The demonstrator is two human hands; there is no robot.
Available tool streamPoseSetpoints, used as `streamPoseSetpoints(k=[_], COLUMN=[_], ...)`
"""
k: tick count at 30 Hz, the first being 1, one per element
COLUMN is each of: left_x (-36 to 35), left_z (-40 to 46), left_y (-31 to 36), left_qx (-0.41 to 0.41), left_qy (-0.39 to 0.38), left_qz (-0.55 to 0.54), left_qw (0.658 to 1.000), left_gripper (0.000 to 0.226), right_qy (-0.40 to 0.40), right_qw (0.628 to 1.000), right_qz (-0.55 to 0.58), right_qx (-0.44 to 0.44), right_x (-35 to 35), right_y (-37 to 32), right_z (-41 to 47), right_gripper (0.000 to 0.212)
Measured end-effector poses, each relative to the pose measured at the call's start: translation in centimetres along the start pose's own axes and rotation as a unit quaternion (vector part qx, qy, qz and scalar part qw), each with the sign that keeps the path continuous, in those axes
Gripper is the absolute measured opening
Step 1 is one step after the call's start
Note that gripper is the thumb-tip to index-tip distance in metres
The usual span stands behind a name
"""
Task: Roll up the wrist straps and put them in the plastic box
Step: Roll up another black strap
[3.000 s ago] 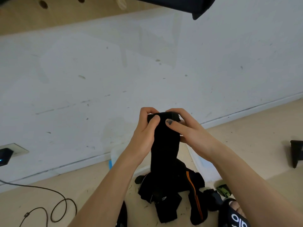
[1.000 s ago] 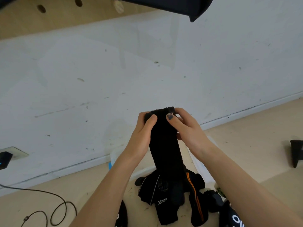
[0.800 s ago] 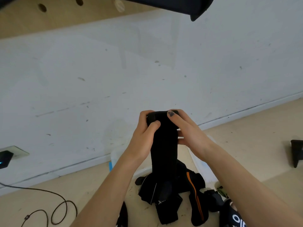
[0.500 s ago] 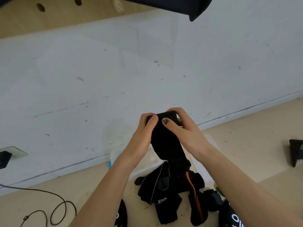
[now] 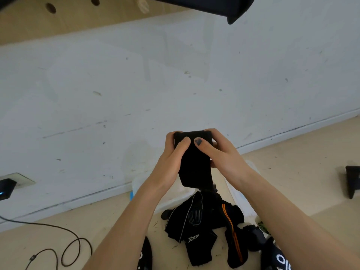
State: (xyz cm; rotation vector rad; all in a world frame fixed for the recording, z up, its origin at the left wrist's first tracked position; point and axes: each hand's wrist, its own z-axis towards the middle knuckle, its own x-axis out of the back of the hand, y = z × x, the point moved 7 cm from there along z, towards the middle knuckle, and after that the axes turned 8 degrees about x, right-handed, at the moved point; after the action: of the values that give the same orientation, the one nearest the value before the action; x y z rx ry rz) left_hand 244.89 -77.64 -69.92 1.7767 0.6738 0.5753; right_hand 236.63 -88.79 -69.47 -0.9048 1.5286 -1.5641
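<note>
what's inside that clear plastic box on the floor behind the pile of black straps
The plastic box shows only bare pale bottom where visible. Both forearms and the wrist strap held by the left hand and right hand cover most of it.

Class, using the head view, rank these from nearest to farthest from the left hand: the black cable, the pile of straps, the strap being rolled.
1. Strap being rolled, gripped in the left hand.
2. Pile of straps, just below.
3. Black cable, far lower left.
</note>
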Motion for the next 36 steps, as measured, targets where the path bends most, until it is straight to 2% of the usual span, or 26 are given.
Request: streamPoseSetpoints(k=[2, 7, 9, 14, 20, 26, 30, 33, 36], left_x=[0.0, 0.1, 0.2, 0.0, 0.4, 0.5, 0.2, 0.1, 0.4], left_z=[0.0, 0.2, 0.2, 0.0, 0.7, 0.7, 0.6, 0.9, 0.8], left_y=[-0.3, 0.3, 0.5, 0.7, -0.2, 0.1, 0.0, -0.5, -0.7], left_qx=[0.009, -0.012, -0.028, -0.039, -0.005, -0.029, -0.029, -0.012, -0.004], left_qy=[-0.001, -0.003, -0.005, -0.008, 0.001, -0.014, -0.008, -0.001, 0.014], left_qz=[0.005, 0.002, 0.02, 0.007, -0.031, -0.028, -0.038, -0.007, -0.006], left_qw=[1.0, 1.0, 0.999, 0.999, 1.0, 0.999, 0.999, 1.0, 1.0], left_gripper=[0.026, 0.016, 0.021, 0.029, 0.016, 0.025, 0.02, 0.03, 0.016], right_qy=[-0.008, -0.022, -0.02, 0.006, -0.008, -0.031, -0.001, 0.01, -0.01], right_qw=[1.0, 0.998, 0.998, 1.0, 0.999, 0.999, 1.0, 1.0, 1.0], right_qz=[0.002, 0.036, 0.029, 0.017, -0.013, 0.006, -0.02, -0.015, -0.016], right_qx=[0.004, -0.038, -0.051, -0.012, 0.028, -0.031, 0.006, 0.02, 0.001], right_x=[0.1, 0.2, 0.2, 0.5, 0.4, -0.2, -0.2, 0.2, -0.3], right_y=[0.0, 0.5, 0.8, 0.8, 0.3, 0.7, 0.3, 0.3, 0.7], right_z=[0.0, 0.1, 0.1, 0.5, 0.3, 0.1, 0.0, 0.1, -0.1], right_gripper=[0.014, 0.023, 0.021, 0.011, 0.023, 0.026, 0.021, 0.017, 0.02])
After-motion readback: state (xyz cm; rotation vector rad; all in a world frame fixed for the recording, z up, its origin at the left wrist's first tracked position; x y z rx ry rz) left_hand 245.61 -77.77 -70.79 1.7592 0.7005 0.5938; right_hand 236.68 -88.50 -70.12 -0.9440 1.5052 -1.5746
